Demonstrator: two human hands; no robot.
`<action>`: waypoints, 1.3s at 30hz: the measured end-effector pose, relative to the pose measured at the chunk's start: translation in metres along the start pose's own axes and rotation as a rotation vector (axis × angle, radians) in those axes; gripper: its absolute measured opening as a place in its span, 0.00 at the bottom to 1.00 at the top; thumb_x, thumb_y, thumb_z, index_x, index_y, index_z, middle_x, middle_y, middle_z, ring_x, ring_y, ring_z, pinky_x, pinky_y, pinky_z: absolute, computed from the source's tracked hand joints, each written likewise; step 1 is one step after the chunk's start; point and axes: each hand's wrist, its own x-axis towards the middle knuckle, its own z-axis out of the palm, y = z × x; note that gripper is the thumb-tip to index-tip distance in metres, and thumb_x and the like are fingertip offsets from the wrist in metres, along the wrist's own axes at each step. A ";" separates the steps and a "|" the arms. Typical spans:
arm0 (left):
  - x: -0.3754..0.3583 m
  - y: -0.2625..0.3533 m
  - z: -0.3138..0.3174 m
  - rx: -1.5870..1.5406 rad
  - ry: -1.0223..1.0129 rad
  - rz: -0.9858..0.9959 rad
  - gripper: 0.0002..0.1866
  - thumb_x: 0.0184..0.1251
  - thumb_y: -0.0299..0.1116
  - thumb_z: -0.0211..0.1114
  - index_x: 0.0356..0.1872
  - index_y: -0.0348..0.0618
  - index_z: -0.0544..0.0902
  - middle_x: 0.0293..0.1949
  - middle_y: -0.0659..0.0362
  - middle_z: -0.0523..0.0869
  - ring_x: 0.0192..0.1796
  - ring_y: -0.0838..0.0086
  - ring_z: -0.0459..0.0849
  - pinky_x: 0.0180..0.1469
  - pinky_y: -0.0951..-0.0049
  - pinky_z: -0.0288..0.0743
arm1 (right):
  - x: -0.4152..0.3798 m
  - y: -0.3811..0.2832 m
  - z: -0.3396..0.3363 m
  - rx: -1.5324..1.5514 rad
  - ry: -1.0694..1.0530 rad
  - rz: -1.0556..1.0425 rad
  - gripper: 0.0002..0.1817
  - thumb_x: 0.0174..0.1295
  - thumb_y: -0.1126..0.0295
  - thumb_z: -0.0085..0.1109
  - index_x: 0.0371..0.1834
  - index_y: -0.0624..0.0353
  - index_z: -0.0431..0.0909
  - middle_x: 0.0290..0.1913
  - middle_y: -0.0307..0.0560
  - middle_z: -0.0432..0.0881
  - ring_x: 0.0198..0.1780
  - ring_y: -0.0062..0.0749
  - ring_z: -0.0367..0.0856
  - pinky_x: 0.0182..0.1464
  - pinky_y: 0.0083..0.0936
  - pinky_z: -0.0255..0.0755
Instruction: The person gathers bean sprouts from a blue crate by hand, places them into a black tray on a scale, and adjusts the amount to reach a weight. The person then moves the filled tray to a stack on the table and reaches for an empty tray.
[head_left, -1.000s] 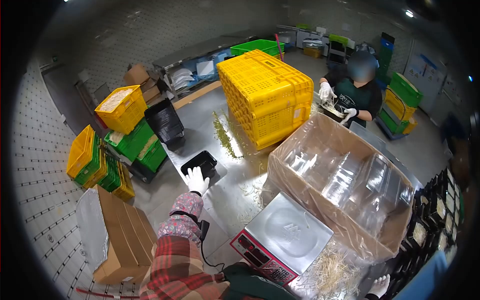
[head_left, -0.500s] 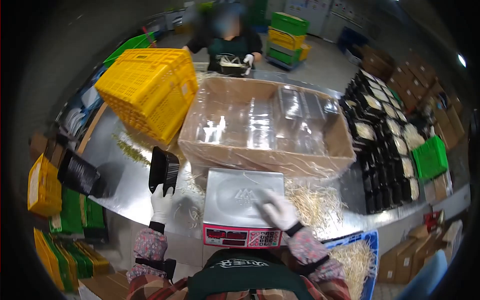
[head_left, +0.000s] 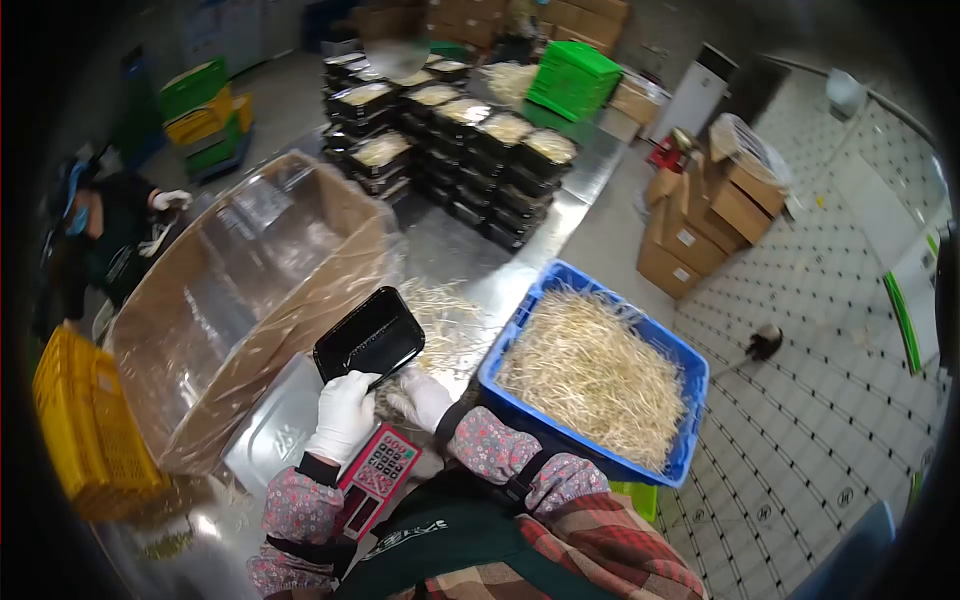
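My left hand (head_left: 343, 415), in a white glove, grips the near edge of a black plastic tray (head_left: 375, 335). The tray is tilted, and its inside looks bare. Close to the tray's lower right corner is my gloved right hand (head_left: 420, 400), fingers loosely bent and apart, with nothing visible in them. Loose bean sprouts (head_left: 440, 315) lie on the metal table beyond it. Under my left forearm is a digital scale with a red keypad panel (head_left: 383, 462) and a steel plate (head_left: 275, 430). A blue crate (head_left: 488, 372) heaped with bean sprouts (head_left: 590, 385) stands at my right.
A large plastic-lined carton (head_left: 180, 400) occupies the table's left side, beside a yellow crate (head_left: 90, 420). Stacked black trays of sprouts (head_left: 465, 150) and a green crate (head_left: 573, 80) stand at the far end. A co-worker (head_left: 110, 230) is across the table. Cardboard boxes (head_left: 690, 235) sit on the floor.
My view has swung to the right. The tray in my left hand has come from left of the scale to its right side. My right hand has left the scale plate.
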 end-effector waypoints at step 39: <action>0.178 0.345 0.422 0.263 -0.927 0.794 0.63 0.41 0.68 0.73 0.74 0.35 0.59 0.72 0.44 0.65 0.78 0.46 0.52 0.76 0.37 0.37 | -0.353 0.338 -0.237 -0.218 0.141 0.692 0.57 0.39 0.29 0.69 0.66 0.63 0.70 0.59 0.57 0.78 0.62 0.50 0.75 0.65 0.41 0.66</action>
